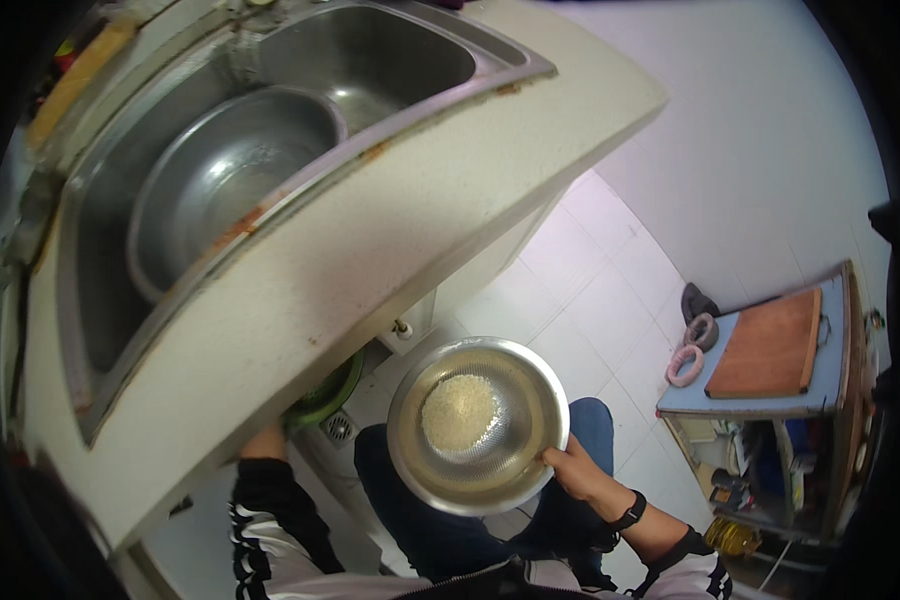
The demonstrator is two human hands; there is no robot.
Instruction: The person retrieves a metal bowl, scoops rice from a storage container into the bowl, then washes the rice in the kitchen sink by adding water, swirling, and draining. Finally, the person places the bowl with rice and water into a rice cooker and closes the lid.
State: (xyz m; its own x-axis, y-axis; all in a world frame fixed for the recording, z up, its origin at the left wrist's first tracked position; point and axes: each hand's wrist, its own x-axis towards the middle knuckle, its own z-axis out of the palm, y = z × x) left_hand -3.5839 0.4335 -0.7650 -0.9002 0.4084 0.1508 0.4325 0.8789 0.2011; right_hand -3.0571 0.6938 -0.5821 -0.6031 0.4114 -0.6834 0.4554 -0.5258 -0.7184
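My right hand (pixel 572 466) grips the rim of a round stainless steel colander (pixel 478 495), held above my knees. White rice grains (pixel 461 412) lie in a patch on the left part of its perforated bottom. My left arm reaches under the counter's edge; its wrist (pixel 266 444) shows, but the fingers are hidden. Close to that wrist is a green plastic basket (pixel 337 397), partly covered by the counter.
A metal basin (pixel 232 180) stands in the stainless steel sink (pixel 390 56) in the counter (pixel 330 277). A floor drain (pixel 339 426) lies beside the green basket. At the right, a wooden cutting board (pixel 766 345) and two rings of tape rest on a low cabinet (pixel 675 401).
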